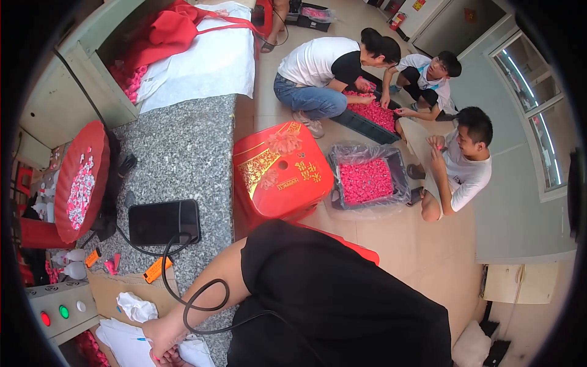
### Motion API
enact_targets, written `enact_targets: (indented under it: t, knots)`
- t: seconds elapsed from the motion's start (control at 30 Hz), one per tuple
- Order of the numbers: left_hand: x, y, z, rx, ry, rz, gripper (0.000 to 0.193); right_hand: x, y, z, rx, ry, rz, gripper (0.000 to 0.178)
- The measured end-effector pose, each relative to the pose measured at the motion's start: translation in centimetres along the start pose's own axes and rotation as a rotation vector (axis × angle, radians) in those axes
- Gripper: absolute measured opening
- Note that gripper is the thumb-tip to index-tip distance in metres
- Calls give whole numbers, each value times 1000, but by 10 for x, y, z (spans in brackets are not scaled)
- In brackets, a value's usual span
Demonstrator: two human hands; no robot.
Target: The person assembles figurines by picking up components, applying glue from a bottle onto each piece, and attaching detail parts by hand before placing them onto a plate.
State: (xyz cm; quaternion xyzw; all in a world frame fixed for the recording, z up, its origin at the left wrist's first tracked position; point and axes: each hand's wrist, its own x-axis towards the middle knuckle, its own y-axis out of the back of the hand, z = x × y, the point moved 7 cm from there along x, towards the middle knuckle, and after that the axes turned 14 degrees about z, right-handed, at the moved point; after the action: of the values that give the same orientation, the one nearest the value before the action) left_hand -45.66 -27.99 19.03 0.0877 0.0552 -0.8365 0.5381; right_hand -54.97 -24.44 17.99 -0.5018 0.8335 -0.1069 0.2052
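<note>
**Red and Hot Pink Set Off Speckled Grey**

A red stool (278, 160) wears gold ornament and pale pink flowers. The granite table (177, 144) is flecked grey, black and white. Pink and white pieces (79, 196) colour a red scalloped dish (98, 147); hot-pink pieces (365, 182) brighten a grey tub (398, 164). The phone (164, 222) is black, the slim tool (144, 339) blue, the sheet (116, 333) plain white.
</note>
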Motion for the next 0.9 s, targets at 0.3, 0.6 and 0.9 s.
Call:
enact_targets:
  t: [0.3,0.6,0.9]
  knots:
    - [13,18,-11,-20,5,-41,25,-5,-3,-1,23,-30,49,13]
    - [7,12,-8,57,-9,-59,23,-3,-3,-3,-90,52,-4,11]
    - [-1,2,0,54,3,-21,22,-3,3,0,-52,-13,75,14]
